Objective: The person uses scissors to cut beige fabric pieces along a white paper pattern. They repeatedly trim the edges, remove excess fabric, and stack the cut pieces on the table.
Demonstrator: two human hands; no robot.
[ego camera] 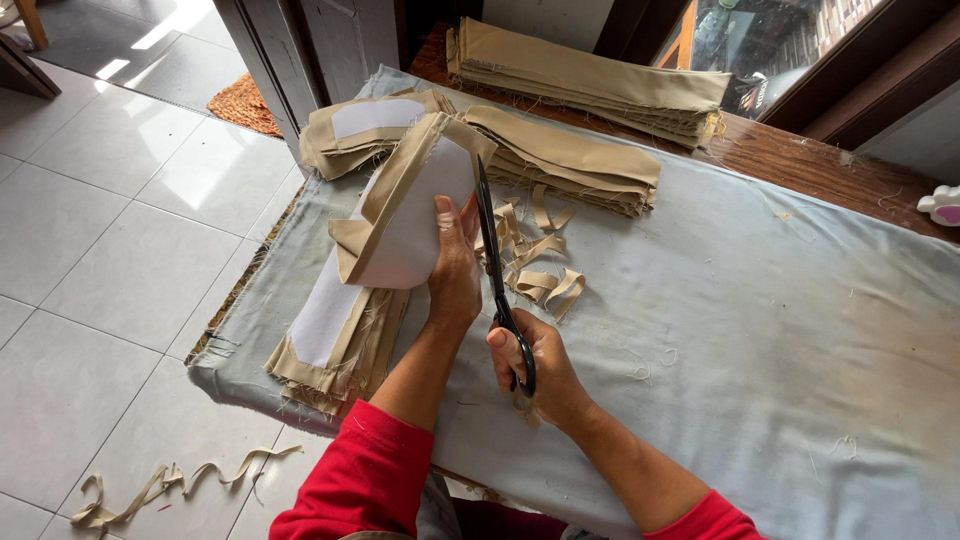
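- I count one pair of black scissors (497, 262), long-bladed, with my right hand (540, 372) closed through the handles near the front edge of the table (760, 330); the blades point toward the far edge.
- My left hand (455, 265) is clamped on one fabric piece (405, 215), white-faced with a tan folded border, held up just left of the blades.
- I see four tan stacks: one (335, 340) at the front left corner under the held piece, with a white piece on top; one (365, 130) at the far left; one (575, 160) beside it; one (590, 80) on bare wood (790, 160) along the far edge.
- A loose heap of curled tan trimmings (535, 260) lies just right of the scissors; I cannot count the strips.
- One long strip (170, 480) lies on the white tiled floor (110, 230).
- The table is padded with a grey-blue cloth, smudged and dotted with threads.
- Both sleeves (355, 480) are red.
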